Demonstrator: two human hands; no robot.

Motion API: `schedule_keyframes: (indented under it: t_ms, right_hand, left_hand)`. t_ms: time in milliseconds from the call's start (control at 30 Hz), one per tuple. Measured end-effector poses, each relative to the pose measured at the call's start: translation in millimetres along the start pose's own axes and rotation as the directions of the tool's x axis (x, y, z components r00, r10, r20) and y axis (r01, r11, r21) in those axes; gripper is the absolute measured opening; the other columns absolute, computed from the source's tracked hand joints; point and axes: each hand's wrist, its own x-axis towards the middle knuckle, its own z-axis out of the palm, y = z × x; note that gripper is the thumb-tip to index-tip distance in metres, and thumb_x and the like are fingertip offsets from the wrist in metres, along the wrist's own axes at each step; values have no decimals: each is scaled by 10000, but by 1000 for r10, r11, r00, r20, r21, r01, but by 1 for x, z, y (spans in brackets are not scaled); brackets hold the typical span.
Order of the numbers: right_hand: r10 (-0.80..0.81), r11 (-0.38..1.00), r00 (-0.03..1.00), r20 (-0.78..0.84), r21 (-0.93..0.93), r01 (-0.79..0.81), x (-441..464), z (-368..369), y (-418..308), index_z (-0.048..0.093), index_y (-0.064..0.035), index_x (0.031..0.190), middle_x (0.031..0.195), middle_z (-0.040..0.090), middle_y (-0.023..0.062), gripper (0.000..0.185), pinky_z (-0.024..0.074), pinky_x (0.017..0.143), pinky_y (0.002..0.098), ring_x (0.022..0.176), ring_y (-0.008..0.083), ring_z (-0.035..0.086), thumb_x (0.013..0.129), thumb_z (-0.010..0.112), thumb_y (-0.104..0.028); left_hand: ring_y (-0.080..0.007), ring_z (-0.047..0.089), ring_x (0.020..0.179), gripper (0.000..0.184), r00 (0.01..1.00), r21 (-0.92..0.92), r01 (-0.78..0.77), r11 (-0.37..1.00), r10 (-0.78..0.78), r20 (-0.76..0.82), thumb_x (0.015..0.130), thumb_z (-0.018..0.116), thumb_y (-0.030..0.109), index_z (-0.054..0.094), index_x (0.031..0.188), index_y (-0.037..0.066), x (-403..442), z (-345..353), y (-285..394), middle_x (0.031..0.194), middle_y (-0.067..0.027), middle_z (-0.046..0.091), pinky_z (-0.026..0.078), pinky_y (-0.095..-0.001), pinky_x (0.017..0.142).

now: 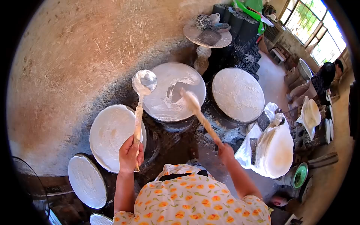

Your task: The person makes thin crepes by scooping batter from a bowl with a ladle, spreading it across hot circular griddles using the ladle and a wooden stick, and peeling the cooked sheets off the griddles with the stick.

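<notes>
My left hand (129,154) is closed around the handle of a ladle (138,116), whose metal bowl, coated with white batter, is raised at the left edge of the middle round griddle (187,77). My right hand (226,153) grips the wooden handle of a brush (206,123). Motion blurs its pale head, which is over the middle griddle. White batter covers much of that griddle, and a curved streak shows a darker surface. To the left lies a griddle with a white round sheet (112,137), its edge lifting. A white-coated griddle (238,93) stands to the right.
A thick stack of thin round sheets (275,146) with plastic lies at right. Another white-coated griddle (87,182) is at lower left, near a fan (28,180). Dark perforated cylinders (245,32) and a small round stand (193,35) are behind. Another person (325,78) is at far right.
</notes>
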Motion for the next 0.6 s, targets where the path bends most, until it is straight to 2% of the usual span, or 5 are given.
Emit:
schedule_keyframes:
  t_ms: [133, 233, 300, 400, 600]
  right_hand:
    - [43, 993, 992, -118, 111, -30, 78, 12, -1, 482, -299, 1292, 667, 553, 190, 506, 464, 583, 477, 614, 369, 581, 840, 511, -73]
    - [165, 862, 984, 65, 475, -176, 86, 12, -5, 538, -269, 1242, 660, 563, 180, 458, 465, 581, 465, 632, 372, 591, 834, 516, -61]
    - [-49, 973, 990, 131, 230, 18, 51, -10, -7, 594, -245, 1202, 655, 558, 182, 433, 467, 581, 460, 620, 374, 585, 824, 514, -48]
    - [3, 991, 1000, 8, 131, -4, 40, -17, 12, 618, -205, 1162, 731, 594, 214, 406, 461, 585, 433, 673, 400, 594, 809, 523, -28]
    - [75, 912, 986, -148, 410, -8, 188, -1, 1, 608, -146, 1181, 912, 616, 235, 436, 480, 671, 388, 784, 384, 620, 802, 479, 25]
  left_hand:
    - [-57, 371, 359, 144, 999, 8, -6, 1000, 6, 33, 938, 413, 102, 511, 919, -2, 7, 12, -1, 586, -13, 450, 320, -197, 319]
    - [-54, 394, 381, 147, 999, -38, 31, 999, -31, 15, 953, 411, 99, 509, 884, 15, 11, 19, 4, 613, -9, 460, 340, -200, 333]
    - [-53, 393, 381, 145, 1000, -10, 9, 1000, -9, -2, 954, 418, 104, 508, 886, 14, 8, 20, 7, 614, -9, 460, 334, -198, 332]
    - [-57, 385, 373, 148, 999, 6, -1, 1000, 1, -43, 945, 410, 101, 510, 895, 3, 5, 23, 6, 612, -15, 462, 325, -197, 320]
    - [-64, 388, 380, 145, 995, -40, 10, 999, -14, -100, 932, 402, 82, 513, 922, -11, 3, 36, 4, 631, -26, 472, 330, -202, 322]
